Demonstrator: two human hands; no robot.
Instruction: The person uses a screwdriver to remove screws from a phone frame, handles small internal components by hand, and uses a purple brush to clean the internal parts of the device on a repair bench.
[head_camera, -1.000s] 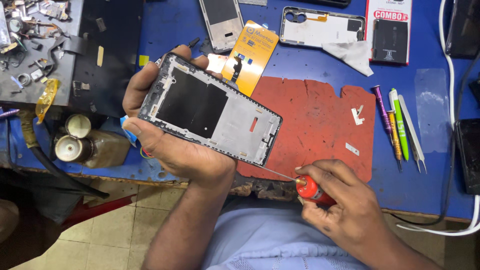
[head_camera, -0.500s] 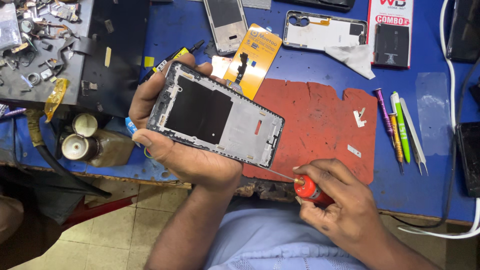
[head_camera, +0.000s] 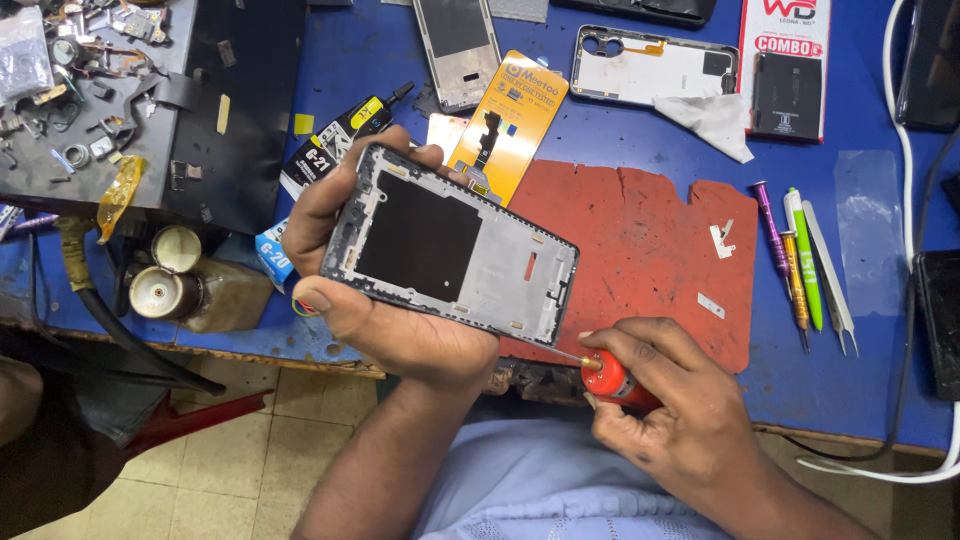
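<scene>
The phone frame is gripped by the left hand above the table's front edge, tilted. A red-handled screwdriver is grasped by the right hand, tip at the frame's lower corner. The frame should be steadied and the tip seated squarely before light pressure is applied.

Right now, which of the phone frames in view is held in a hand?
The grey phone frame with the dark centre, gripped by the left hand. The other two lie flat at the bench's far edge.

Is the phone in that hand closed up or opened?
Opened: the phone frame in the left hand shows bare insides, no back cover.
</scene>
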